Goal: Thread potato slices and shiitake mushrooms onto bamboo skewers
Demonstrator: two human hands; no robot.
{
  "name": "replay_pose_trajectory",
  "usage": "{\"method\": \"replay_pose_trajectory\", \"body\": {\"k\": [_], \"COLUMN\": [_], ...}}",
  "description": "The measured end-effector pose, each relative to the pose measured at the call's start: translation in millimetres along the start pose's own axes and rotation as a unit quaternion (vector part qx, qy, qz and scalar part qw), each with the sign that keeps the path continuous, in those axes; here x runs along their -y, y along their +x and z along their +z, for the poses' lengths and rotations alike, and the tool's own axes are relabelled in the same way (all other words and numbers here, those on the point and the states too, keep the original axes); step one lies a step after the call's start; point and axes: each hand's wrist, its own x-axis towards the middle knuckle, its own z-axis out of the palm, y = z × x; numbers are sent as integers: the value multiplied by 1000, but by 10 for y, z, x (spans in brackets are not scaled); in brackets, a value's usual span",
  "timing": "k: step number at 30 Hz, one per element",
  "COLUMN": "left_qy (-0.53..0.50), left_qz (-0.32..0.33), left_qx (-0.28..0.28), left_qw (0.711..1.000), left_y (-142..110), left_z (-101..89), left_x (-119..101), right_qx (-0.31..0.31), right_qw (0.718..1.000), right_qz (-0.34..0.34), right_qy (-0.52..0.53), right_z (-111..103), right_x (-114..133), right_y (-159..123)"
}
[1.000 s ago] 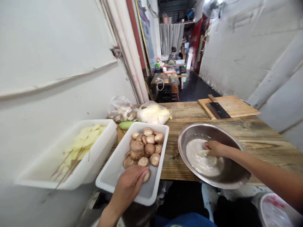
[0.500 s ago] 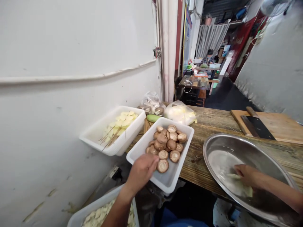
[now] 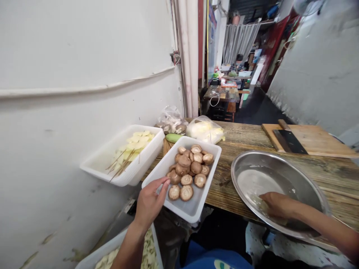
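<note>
Shiitake mushrooms (image 3: 196,167) lie in a white plastic tray (image 3: 191,210), over whose near left corner my left hand (image 3: 150,200) is poised, thumb and forefinger pinched together. My right hand (image 3: 277,205) dips into a steel basin (image 3: 301,183) of water at a pale piece (image 3: 259,202), its grip unclear to me; beyond, a cleaver (image 3: 292,142) rests on a wooden cutting board (image 3: 327,139).
</note>
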Motion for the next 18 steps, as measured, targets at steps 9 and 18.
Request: {"method": "replay_pose_trajectory", "body": {"k": [9,18], "left_qy": [14,-474], "left_qz": [-118,-360], "left_qx": [-14,229], "left_qw": [993,770], "left_y": [-4,-59], "left_z": [-34,207], "left_x": [-32,-715], "right_qx": [-81,-284], "right_qw": [994,946], "right_qz": [-43,-66], "right_qy": [52,143], "right_z": [-275,-649], "right_x": [52,-270], "right_y": [-289,-492]}}
